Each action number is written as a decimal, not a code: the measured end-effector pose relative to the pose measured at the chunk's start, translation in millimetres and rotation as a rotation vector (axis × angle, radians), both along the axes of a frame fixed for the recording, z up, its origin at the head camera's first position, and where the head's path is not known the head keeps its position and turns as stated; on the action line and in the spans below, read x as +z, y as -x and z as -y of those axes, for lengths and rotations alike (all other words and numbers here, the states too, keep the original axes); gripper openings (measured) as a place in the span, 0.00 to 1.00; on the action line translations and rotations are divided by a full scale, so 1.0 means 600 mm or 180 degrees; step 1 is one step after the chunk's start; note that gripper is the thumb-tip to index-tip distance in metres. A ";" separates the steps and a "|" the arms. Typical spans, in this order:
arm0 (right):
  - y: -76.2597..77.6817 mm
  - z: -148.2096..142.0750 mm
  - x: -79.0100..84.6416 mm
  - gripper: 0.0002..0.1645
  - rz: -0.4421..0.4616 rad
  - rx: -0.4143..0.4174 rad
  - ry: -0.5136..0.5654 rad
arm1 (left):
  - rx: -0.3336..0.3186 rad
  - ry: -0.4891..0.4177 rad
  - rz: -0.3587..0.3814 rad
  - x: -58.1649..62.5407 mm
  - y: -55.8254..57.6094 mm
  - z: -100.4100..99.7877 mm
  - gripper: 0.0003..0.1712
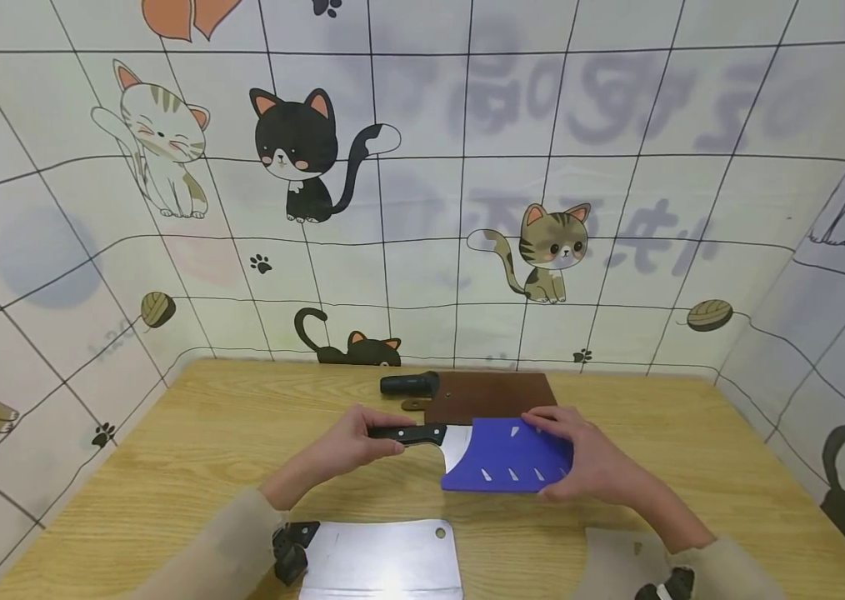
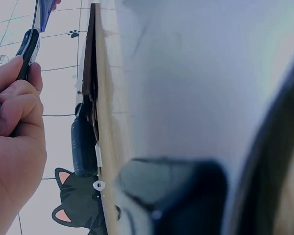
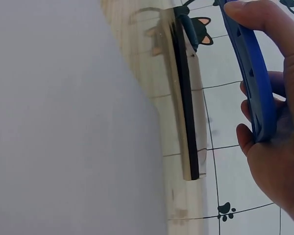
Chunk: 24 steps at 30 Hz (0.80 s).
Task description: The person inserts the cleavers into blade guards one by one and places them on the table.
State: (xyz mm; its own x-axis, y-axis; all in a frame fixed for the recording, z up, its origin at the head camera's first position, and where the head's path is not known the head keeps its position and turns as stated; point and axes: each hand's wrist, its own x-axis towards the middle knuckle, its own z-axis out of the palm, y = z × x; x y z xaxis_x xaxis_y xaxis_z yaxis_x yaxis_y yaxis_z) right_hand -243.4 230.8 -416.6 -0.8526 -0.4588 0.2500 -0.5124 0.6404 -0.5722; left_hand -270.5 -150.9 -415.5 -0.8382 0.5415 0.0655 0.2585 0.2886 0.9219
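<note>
Hands around handle and blue sheath

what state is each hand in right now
Left hand: closed, holding the black knife handle.
Right hand: closed, holding the blue blade cover.

Knife had black riveted handle pointing left; blade sat mostly inside blue slotted sheath. Both were held sideways above worktop.

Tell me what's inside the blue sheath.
The knife, blade first. A strip of bare blade shows outside the sheath; the rest, far end included, is covered and can't be seen.
</note>
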 end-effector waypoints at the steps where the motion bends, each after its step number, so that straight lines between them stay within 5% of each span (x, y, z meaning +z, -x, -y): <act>1: 0.000 -0.001 -0.002 0.60 0.0008 0.0005 -0.0002 | -0.0006 0.0003 -0.0009 -0.002 0.000 -0.002 0.20; 12: 0.001 0.011 -0.003 0.59 0.0345 0.0068 -0.0390 | -0.0115 0.0496 -0.0286 -0.023 0.017 0.004 0.19; 24: 0.011 0.013 -0.014 0.60 0.0173 0.0134 -0.0570 | -0.0113 0.0807 -0.0443 -0.024 0.018 0.024 0.22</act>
State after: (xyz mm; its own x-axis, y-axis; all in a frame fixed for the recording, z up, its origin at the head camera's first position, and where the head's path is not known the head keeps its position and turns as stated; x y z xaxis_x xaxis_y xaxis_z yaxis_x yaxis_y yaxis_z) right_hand -250.3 222.7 -424.8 -0.8418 -0.5273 0.1153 -0.5123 0.7132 -0.4785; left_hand -281.5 -165.4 -430.0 -0.8107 0.5842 0.0374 0.3916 0.4937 0.7765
